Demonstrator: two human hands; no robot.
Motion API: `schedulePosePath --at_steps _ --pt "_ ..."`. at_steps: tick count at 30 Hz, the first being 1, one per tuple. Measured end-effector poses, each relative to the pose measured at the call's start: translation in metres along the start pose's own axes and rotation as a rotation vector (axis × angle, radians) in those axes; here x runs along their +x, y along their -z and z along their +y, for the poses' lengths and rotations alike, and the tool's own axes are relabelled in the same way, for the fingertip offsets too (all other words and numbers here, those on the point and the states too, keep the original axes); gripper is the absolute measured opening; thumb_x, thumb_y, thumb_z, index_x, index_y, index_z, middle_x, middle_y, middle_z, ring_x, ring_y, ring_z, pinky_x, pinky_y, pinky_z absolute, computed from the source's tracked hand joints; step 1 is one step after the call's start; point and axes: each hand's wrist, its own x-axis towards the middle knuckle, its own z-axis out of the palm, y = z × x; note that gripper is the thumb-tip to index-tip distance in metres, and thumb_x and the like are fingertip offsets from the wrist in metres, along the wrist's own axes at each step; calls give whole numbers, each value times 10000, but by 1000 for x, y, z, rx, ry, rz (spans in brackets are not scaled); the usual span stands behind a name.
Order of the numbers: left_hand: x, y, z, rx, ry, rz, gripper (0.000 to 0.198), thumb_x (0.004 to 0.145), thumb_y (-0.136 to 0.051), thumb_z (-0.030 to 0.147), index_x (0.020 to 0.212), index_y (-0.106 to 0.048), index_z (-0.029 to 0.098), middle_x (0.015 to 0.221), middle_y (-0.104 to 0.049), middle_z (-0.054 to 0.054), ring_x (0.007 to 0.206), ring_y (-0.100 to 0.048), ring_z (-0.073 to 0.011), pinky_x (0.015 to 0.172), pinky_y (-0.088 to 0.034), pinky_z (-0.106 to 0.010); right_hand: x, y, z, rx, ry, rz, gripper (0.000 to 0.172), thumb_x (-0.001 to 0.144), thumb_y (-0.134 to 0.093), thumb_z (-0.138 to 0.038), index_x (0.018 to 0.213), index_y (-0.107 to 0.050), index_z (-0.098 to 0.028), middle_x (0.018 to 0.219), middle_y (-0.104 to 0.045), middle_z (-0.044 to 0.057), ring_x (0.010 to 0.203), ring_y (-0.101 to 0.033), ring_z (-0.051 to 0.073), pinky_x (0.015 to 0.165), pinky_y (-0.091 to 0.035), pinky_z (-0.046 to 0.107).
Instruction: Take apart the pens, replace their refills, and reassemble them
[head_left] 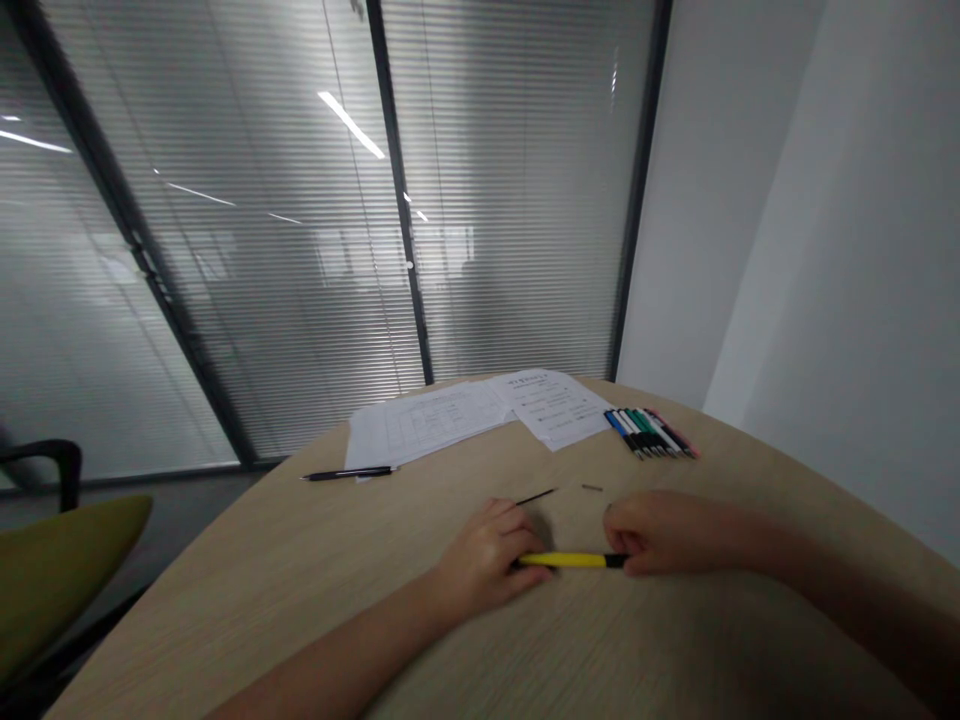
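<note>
My left hand [487, 560] and right hand [660, 535] are curled shut on the two ends of the yellow pen [574, 560] on the table [247, 600], while its black refill [536, 496] and a small metal bit [592, 488] lie out just past my fingers.

A yellow pen barrel [570, 560] lay level across the light wood tabletop [300, 610], with a black section at its right end. The left hand [484, 555] closed over its left end, and the right hand [660, 535] held the black end. Just beyond the left hand, a thin black pen refill [535, 497] lay at a slight angle, apart from the barrel. A tiny grey metal piece [592, 488], too small to identify, lay near the refill's tip.
</note>
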Motion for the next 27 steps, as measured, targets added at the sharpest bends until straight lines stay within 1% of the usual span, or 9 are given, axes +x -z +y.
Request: schedulePosePath --at_steps 6,9,11,13,15,18,21,24,27 --pt "1 -1 -6 -56 127 127 204 780 -534 358 729 -582 166 717 -575 -50 718 -497 -175 661 -364 -300 -4 13 9 36 -33 75 41 625 -539 -183 652 -569 -192 667 -571 3 606 -501 142 503 -294 229" --pt "2 -1 -9 -98 192 177 149 764 -561 317 731 -573 172 715 -576 -44 712 -501 -172 659 -368 -298 -5 17 8 57 -56 111 69 635 -557 -181 691 -596 -193 705 -594 20 640 -522 158 525 -322 238" --pt "2 -1 -9 -122 208 194 116 750 -579 288 731 -571 174 718 -577 -44 717 -503 -173 663 -372 -297 -6 19 8 64 -59 136 97 644 -552 -162 712 -612 -194 735 -609 31 671 -536 168 549 -340 245" --pt "2 0 -10 -150 219 214 87 736 -592 261 724 -569 177 716 -578 -40 719 -505 -171 670 -376 -294 -7 21 9 67 -72 144 112 645 -553 -156 723 -623 -194 758 -618 39 698 -544 179 566 -355 252" --pt "2 0 -11 -189 277 256 75 719 -596 242 703 -559 179 707 -572 -32 716 -506 -168 664 -382 -284 -8 22 13 61 -105 140 102 641 -560 -164 714 -627 -189 763 -621 43 713 -548 191 572 -365 257" --pt "3 0 -15 -286 491 373 78 705 -570 252 686 -536 184 691 -561 -12 685 -512 -159 627 -396 -261 -7 25 20 76 -128 159 122 658 -539 -162 729 -635 -188 740 -621 40 693 -552 186 576 -379 258" --pt "4 2 -21 -370 700 559 122 694 -538 313 696 -516 193 681 -558 8 671 -523 -153 617 -401 -250 0 24 26 160 -75 223 243 708 -485 -181 897 -637 -200 725 -623 31 667 -555 174 587 -397 263" --pt "5 3 -27 -423 792 747 186 666 -537 373 698 -504 193 686 -550 12 685 -527 -154 645 -402 -252 8 17 26 234 12 288 306 752 -438 -211 1006 -608 -196 791 -631 40 719 -557 175 641 -412 275" --pt "5 3 -33 -462 830 833 227 658 -527 408 716 -495 191 672 -535 16 663 -525 -148 630 -408 -251 14 6 18 288 54 305 307 757 -437 -209 1021 -592 -192 817 -629 41 725 -553 166 642 -415 262"
